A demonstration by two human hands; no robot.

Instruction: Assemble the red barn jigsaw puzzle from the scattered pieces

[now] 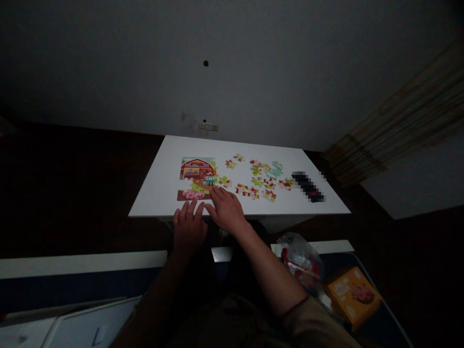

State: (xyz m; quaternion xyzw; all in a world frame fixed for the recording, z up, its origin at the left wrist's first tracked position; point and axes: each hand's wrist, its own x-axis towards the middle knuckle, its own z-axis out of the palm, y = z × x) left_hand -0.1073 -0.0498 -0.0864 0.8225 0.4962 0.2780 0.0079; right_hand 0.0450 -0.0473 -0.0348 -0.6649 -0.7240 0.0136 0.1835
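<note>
A partly joined jigsaw puzzle [197, 174] lies on the left half of the white table [152, 193]. It pictures a red barn, a figure in blue and pink pigs on brown ground. My right hand [229, 209] lies at the puzzle's lower right corner, fingers stretched forward, the tips touching its edge. Whether a piece is under those fingertips I cannot tell. My left hand [190, 224] rests on the table's front edge just below the pigs, its fingers spread and nothing visible in them. Loose puzzle pieces [268, 195] lie scattered to the right, several of them joined in small clusters.
A dark, pixelated object [308, 186] lies at the table's right end. On the blue seat beside me are a clear plastic bag [302, 261] with red contents and an orange box [353, 296]. Behind the table stands a grey wall [253, 72] with a socket.
</note>
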